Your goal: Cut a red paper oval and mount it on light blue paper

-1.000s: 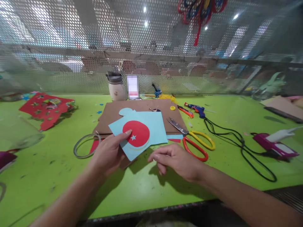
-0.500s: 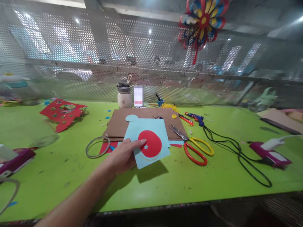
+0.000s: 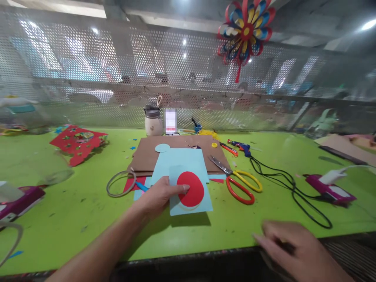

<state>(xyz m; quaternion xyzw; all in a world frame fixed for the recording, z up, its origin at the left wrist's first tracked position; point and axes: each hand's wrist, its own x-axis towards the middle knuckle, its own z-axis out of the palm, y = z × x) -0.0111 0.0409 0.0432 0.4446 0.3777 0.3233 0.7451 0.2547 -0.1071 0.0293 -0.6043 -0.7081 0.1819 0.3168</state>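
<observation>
My left hand (image 3: 160, 194) grips a light blue paper sheet (image 3: 206, 204) by its left edge, above the table. The thumb presses on a red paper disc (image 3: 195, 192) lying on the sheet. A faint curved line shows just below the disc. Behind, more light blue paper (image 3: 183, 158) rests on brown cardboard (image 3: 143, 152). Scissors (image 3: 239, 184) with one red and one yellow handle lie to the right, blades partly apart. My right hand (image 3: 293, 244) is at the table's front edge, lower right, smeared by motion; its fingers look bent, and what they hold, if anything, is unclear.
A glue gun (image 3: 242, 148) with a black cord lies right of the cardboard, beside an orange-handled tool (image 3: 230, 149). Purple power strips (image 3: 330, 190) sit at both sides. Cut red paper (image 3: 75, 147) is at left. A bottle (image 3: 153, 123) and a lit phone (image 3: 170, 121) stand behind.
My left hand has moved slightly right and down with the sheet and disc. A small star seen by the thumb earlier no longer shows. My right hand has come into view.
</observation>
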